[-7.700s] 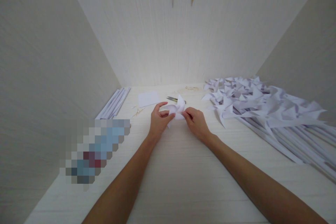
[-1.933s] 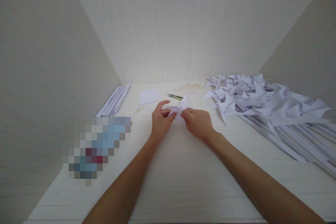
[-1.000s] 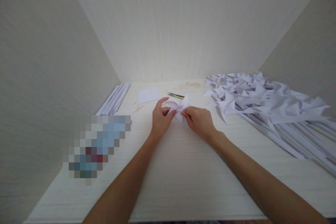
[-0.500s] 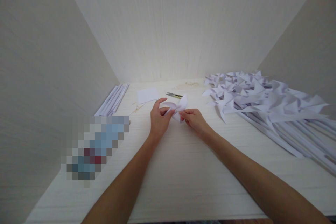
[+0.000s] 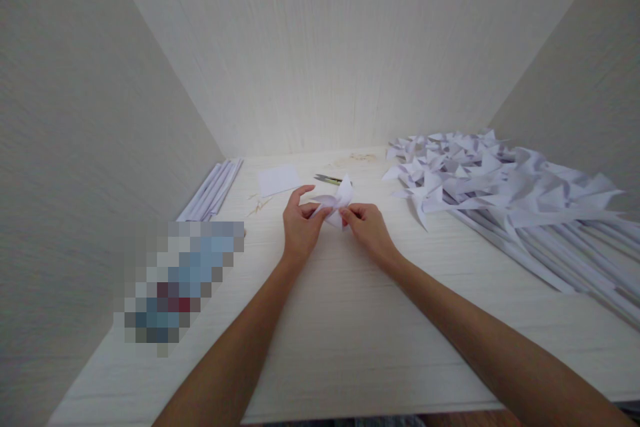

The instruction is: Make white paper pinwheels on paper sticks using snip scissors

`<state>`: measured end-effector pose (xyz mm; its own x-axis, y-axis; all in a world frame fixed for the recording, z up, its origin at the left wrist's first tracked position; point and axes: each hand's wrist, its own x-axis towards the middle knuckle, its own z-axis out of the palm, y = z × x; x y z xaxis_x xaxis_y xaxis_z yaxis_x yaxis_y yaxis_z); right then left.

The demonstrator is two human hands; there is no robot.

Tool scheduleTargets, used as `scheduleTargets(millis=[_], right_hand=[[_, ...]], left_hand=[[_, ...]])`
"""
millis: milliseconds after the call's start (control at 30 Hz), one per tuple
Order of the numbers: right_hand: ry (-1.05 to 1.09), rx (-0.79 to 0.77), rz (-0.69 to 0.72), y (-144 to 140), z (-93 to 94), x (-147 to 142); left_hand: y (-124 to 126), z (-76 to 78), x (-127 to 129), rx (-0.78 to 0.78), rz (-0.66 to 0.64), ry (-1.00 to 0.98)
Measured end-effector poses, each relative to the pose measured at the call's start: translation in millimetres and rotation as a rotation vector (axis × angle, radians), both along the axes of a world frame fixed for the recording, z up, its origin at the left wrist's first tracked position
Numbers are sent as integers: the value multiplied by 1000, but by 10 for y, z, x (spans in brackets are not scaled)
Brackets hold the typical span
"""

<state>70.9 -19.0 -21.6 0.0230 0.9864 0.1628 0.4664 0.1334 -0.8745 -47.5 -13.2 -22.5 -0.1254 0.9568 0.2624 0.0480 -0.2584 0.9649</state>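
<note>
A white paper pinwheel (image 5: 342, 196) with curved blades is held between my two hands over the middle of the table. My left hand (image 5: 303, 223) pinches its left side between thumb and fingers, with the index finger raised. From the right, my right hand (image 5: 369, 227) grips the pinwheel's edge near its centre with thumb and fingertips. Just behind the pinwheel lies a pair of small thread snips (image 5: 331, 180), partly hidden by a blade. A sheet of white paper (image 5: 278, 181) rests behind my left hand.
Many finished paper pinwheels (image 5: 465, 180) on rolled paper sticks (image 5: 520, 247) are piled at the right. Several rolled paper tubes (image 5: 215, 190) lie at the left, beside a pixelated object (image 5: 185, 287). Small thin sticks (image 5: 259, 203) are scattered on the white table (image 5: 320, 347). Walls enclose the back and sides.
Both hands still hold the pinwheel, which has turned slightly so its blades show more face-on. My right hand's fingers have shifted a little on the paper. The view has moved slightly.
</note>
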Motion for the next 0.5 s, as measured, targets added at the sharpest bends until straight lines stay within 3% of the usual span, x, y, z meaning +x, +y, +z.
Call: scheduleTargets(millis=[167,267,400,433,500], right_hand=[[-261,179,-6,-19,14,32],[-141,84,31,24,34,43],[80,-201,80,59,44,37],[63,-208,80,49,47,36],[-112,-83,56,7,62,39]], left_hand=[[7,-3,-15,-5,-19,-7],[14,-10,-16,-6,-50,-16],[14,-17,-12,3,-41,-17],[14,-19,-12,6,-35,-16],[15,-26,-12,10,-28,-8]])
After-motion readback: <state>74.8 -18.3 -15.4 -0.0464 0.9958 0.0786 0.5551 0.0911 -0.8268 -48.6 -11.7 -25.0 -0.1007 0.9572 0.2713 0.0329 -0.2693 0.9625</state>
